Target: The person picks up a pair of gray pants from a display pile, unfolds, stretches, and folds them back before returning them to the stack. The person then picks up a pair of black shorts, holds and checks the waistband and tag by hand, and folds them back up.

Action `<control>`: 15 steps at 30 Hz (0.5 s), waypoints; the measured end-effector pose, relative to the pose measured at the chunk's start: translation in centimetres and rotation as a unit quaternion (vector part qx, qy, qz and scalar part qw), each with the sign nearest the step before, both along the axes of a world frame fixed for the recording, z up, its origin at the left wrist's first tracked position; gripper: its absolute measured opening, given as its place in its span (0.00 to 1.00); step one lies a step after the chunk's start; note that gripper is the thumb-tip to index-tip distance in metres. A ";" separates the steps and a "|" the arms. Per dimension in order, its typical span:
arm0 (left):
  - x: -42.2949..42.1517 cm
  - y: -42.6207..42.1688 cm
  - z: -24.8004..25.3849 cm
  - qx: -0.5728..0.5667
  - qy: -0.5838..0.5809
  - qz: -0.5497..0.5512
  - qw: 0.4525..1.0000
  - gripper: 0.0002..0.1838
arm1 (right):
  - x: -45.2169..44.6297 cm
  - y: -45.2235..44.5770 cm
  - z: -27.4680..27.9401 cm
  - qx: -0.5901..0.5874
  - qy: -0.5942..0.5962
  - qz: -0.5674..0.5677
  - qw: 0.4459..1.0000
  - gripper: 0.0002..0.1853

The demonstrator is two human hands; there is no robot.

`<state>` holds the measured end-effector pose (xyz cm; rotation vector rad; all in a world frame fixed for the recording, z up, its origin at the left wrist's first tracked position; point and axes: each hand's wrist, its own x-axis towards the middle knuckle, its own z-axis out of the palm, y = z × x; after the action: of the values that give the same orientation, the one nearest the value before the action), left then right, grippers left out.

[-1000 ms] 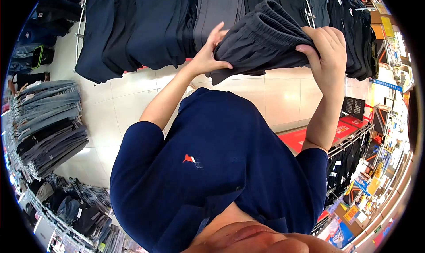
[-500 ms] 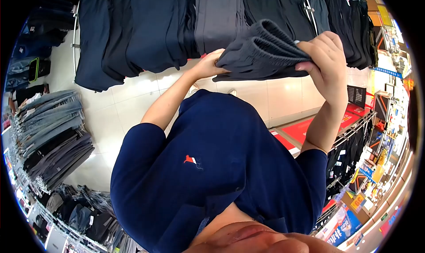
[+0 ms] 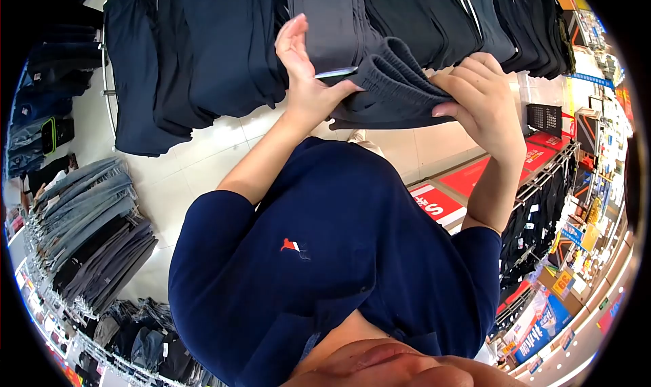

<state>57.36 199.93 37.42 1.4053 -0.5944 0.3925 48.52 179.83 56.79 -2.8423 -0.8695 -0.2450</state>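
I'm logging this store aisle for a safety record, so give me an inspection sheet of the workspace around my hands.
Surface: pale tiled floor; no worktop seen under the garment.
Job's things: dark garment, bunched and held up, its ribbed waistband showing.
Clutter: black basket off to the right.
Left hand: fingers spread upward, thumb at the garment's near edge; how firmly it presses cannot be told.
Right hand: thumb and fingers pinch the waistband's end.
Cables: nothing seen.
Surroundings: dark trousers hanging ahead, jeans racked at left, red sign at right.
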 end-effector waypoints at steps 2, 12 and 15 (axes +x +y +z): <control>0.0 1.7 2.4 0.058 -0.040 -0.002 0.998 0.69 | -0.1 0.1 -0.1 0.001 0.004 0.000 1.000 0.18; -1.4 1.1 4.2 0.024 -0.044 -0.268 0.962 0.26 | -0.1 1.2 -1.8 0.021 0.037 -0.009 0.999 0.17; -1.8 0.7 4.5 0.029 -0.045 -0.206 0.977 0.21 | -0.6 1.2 -2.3 0.030 0.061 -0.046 0.997 0.16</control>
<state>55.56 200.61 41.90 1.2834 -0.9561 0.1078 47.90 181.02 54.47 -2.8103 -0.6968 -0.1056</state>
